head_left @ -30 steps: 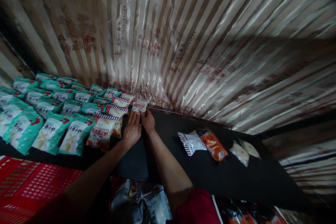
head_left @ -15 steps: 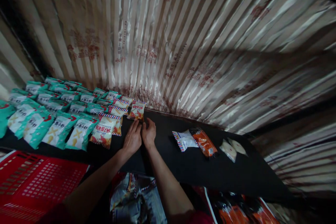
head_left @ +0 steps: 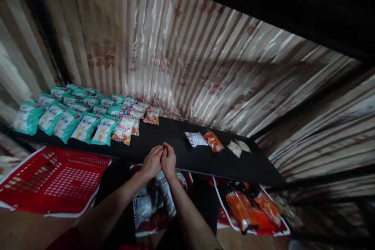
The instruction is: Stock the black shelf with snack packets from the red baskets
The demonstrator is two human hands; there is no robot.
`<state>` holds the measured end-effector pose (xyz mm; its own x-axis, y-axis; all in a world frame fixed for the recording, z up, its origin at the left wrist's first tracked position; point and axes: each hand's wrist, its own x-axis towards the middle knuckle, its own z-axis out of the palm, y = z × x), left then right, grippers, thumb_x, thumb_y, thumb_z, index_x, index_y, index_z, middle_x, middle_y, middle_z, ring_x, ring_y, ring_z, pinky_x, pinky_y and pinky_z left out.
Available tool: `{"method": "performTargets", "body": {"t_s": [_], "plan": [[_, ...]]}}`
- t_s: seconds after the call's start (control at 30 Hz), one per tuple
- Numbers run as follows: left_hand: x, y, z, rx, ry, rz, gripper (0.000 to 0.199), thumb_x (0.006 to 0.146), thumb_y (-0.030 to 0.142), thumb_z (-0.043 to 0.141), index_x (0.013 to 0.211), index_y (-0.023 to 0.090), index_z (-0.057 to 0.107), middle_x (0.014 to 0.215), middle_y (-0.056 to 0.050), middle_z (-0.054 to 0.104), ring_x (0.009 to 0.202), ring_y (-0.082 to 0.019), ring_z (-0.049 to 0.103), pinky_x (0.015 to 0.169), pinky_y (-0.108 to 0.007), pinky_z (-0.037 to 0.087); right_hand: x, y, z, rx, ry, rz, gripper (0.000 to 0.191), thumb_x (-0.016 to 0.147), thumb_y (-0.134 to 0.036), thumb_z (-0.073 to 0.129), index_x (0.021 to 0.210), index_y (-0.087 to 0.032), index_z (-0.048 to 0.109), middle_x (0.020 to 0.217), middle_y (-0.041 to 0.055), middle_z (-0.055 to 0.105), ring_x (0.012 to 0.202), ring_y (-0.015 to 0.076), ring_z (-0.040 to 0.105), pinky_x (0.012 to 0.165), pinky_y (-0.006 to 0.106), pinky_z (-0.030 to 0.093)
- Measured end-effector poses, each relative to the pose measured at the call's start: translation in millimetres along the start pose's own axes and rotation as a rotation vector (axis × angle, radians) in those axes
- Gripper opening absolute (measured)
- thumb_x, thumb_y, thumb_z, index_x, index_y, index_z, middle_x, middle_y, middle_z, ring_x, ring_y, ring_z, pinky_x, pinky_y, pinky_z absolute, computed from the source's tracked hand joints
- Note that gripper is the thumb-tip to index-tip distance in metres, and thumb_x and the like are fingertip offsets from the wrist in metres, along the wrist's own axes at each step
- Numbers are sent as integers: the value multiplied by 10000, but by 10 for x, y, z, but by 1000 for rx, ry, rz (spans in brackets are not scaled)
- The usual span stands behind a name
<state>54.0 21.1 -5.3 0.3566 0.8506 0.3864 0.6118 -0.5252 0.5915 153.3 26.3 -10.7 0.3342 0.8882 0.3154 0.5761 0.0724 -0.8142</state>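
My left hand (head_left: 152, 161) and my right hand (head_left: 168, 160) meet at the front edge of the black shelf (head_left: 164, 129). Their fingers are curled in and touch each other, and no packet shows between them. Beyond them to the left lie several red-and-white snack packets (head_left: 122, 130) with striped ends. One such packet (head_left: 152, 115) sits at the right end of that group, near the back. Below my wrists is a basket with silvery-white packets (head_left: 147, 206), partly covered by my forearms.
Rows of teal-and-white snack bags (head_left: 83, 127) fill the shelf's left end. To the right lie a white striped packet (head_left: 196, 139), an orange packet (head_left: 214, 141) and two pale packets (head_left: 235, 149). A red basket (head_left: 73, 181) stands lower left; another holds orange packets (head_left: 238, 207).
Both hands have drawn back from the rightmost red-and-white packet to the shelf's front edge and come together. The view has shifted, showing more of the baskets below.
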Motion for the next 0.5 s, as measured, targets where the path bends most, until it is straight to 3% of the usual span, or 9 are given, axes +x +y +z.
{"method": "performTargets", "body": {"t_s": [0.27,0.5], "plan": [[-742,152,68,-40,-86,-50,423,806,44,347,1164,117,561,1212,-124,582,1152,-196,512,1033,-368,395,-651,78,-204,-105,-84,9,349,783,-139,390,1016,-123,650,1023,107,663,967,173,602,911,295,443],[-999,196,62,-30,-276,-146,457,781,48,368,1210,113,510,1274,-127,531,1192,-189,490,1035,-337,381,-828,101,-242,-194,-139,-5,350,796,-140,384,1023,-118,649,1021,105,671,979,182,604,912,298,435]]}}
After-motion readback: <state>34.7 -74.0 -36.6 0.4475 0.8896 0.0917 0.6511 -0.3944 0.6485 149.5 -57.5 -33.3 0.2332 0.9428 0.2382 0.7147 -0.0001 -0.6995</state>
